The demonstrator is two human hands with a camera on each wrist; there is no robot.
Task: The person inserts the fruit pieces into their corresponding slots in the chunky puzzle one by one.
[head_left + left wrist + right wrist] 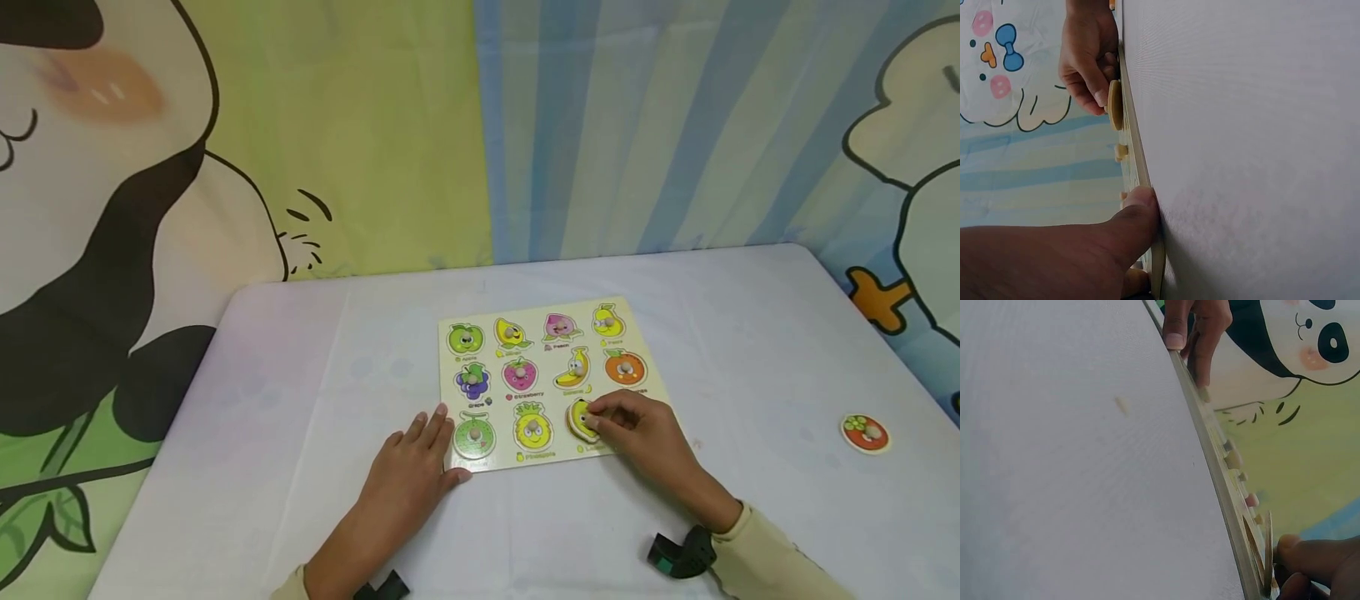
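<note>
A cream wooden fruit puzzle board (495, 465) lies on the table, with knobbed fruit pieces in its rows. My left hand (408, 467) rests at its lower left corner, fingers extended along the left edge beside the green melon piece (474, 437). In the left wrist view the thumb (1138, 215) touches the board's edge. My right hand (648, 429) pinches a yellow-green fruit puzzle piece (577, 419) by its knob, over the bottom row's right end. In the right wrist view this piece (1269, 550) stands tilted, its lower end at the board; the fingers partly cover it.
A round red-orange puzzle piece (866, 434) with a green top lies apart on the white table (337, 367), far right. The pineapple piece (533, 428) sits left of the pinched one. Cartoon-printed cloth (390, 150) hangs behind the table.
</note>
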